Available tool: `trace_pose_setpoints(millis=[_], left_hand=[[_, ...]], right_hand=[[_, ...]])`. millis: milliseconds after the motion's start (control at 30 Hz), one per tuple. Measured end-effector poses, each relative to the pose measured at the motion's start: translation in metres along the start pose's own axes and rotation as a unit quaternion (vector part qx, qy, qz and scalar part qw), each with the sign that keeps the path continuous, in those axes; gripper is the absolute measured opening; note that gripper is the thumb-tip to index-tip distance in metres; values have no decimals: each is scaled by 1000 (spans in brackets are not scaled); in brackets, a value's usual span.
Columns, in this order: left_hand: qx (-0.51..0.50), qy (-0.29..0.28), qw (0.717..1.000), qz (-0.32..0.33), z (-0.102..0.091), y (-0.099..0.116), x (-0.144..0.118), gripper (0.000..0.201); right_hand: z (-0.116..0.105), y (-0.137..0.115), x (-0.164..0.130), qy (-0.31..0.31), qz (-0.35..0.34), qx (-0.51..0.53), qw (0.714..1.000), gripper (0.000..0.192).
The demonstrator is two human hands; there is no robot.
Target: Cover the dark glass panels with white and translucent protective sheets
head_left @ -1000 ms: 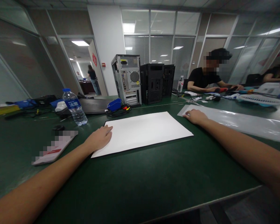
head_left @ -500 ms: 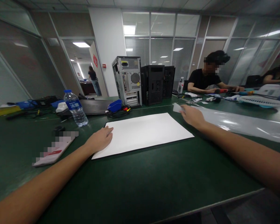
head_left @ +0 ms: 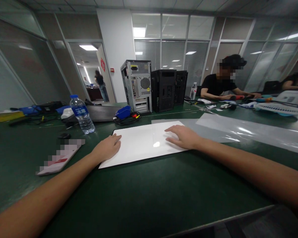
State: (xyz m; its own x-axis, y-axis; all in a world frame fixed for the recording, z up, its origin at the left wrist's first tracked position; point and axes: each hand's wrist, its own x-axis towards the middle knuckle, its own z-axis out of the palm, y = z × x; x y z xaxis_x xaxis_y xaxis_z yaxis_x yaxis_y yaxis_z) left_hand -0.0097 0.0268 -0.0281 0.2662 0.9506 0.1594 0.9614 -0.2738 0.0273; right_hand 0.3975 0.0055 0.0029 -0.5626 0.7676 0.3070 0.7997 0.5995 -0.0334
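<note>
A flat white panel [head_left: 136,142] with a thin black edge lies on the green table. My left hand [head_left: 107,147] rests on its left end, fingers stretched over the white surface. A clear plastic sheet [head_left: 203,127] now covers the panel's right part and runs on to the right past it. Over that covered part is my right hand [head_left: 182,136], open, thumb and fingers apart, nothing held in it. Whether its fingertips press on the sheet or hover just above, I cannot tell.
Behind the panel stand a grey computer case [head_left: 137,86] and black computer cases [head_left: 164,89]. A water bottle [head_left: 82,114] and a pixelated packet [head_left: 62,158] are at left. More clear film [head_left: 253,130] spreads right. Across the table, a person [head_left: 221,82] handles tools.
My right hand has moved left and down from the panel's far right corner and opened, letting go of the plastic sheet's edge. The sheet now overlaps the panel. My left hand has stayed put.
</note>
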Motion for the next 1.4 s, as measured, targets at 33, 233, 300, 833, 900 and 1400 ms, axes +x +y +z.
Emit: trace_pose_setpoints(millis=[33, 233, 300, 833, 900, 1400], left_hand=[[0, 0, 1000, -1, 0, 0, 0, 63], [-1, -2, 1000, -2, -1, 1, 0, 62], [-1, -2, 1000, -3, -1, 1, -1, 62], [3, -3, 1000, -1, -4, 3, -2, 63], [4, -3, 1000, 0, -4, 4, -2, 64], [-8, 4, 1000, 1, -2, 2, -1, 64]], right_hand=[[-1, 10, 0, 4, 20, -18, 1000, 61], [0, 88, -9, -43, 216, -120, 968, 67], [1, 105, -13, -55, 241, -119, 962, 70], [11, 43, -4, -59, 168, -73, 981, 69], [12, 39, -3, -58, 164, -67, 983, 69], [5, 127, -17, -71, 268, -101, 955, 70]])
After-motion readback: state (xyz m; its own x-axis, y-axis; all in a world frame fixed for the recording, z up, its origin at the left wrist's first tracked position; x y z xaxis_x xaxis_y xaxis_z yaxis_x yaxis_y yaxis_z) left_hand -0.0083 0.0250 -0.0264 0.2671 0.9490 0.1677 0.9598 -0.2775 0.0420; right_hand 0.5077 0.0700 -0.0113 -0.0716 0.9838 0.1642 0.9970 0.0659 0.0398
